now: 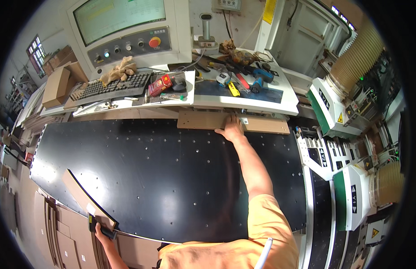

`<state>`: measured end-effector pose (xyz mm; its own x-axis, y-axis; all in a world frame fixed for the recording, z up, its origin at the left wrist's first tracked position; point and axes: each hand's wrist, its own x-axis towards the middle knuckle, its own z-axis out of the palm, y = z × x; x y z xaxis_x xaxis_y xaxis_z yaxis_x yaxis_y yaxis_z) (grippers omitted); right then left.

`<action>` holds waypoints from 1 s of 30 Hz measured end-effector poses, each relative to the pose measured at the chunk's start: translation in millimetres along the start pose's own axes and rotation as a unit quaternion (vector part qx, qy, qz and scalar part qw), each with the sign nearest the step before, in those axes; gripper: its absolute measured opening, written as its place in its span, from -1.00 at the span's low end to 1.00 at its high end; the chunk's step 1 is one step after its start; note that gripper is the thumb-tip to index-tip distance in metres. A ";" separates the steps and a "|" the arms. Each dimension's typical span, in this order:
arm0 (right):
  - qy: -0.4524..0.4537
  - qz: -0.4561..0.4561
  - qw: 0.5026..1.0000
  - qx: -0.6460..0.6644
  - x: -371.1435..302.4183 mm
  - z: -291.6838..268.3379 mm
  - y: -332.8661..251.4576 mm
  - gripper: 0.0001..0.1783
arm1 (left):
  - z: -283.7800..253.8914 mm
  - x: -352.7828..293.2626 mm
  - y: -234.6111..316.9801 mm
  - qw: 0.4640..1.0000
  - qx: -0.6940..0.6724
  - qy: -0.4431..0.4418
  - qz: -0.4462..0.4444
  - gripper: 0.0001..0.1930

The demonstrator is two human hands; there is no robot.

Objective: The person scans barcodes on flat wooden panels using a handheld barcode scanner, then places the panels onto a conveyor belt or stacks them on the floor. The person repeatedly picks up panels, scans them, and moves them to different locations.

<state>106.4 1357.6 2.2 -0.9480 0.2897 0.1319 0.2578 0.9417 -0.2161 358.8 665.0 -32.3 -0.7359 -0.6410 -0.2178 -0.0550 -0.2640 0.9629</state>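
Observation:
My right hand (233, 129) reaches to the far edge of the black table and lies on a long wooden board (199, 120). Its fingers stretch over the board's face, with the thumb spread to the left. The board has small holes and a white label beside my fingers. At the near left, my left hand (101, 233) is closed round a black handheld device with a yellow label (92, 222), which looks like a barcode scanner. Right by it, a narrow wooden strip (84, 197) with a dark edge and a white label lies on the table.
The black table (172, 179) is dotted with small studs. Behind it stand a control console (127, 42), a keyboard (111, 87) with gloves, and a desk with tools (257, 80). White machine heads (351, 193) with hoses flank the right. Stacked panels (67, 233) lean at lower left.

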 end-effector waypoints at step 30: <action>0.059 0.158 0.763 0.624 -195.9 -33.2 40.1 -0.60 | 181.7 -188.5 -15.4 0.859 0.296 -0.414 -0.045 -0.69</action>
<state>308.6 1344.3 -0.1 -0.8331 0.5511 -0.0464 0.0207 -0.0528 -0.9984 375.8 920.8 22.8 -0.9250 0.1604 -0.3445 -0.2907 0.2852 0.9133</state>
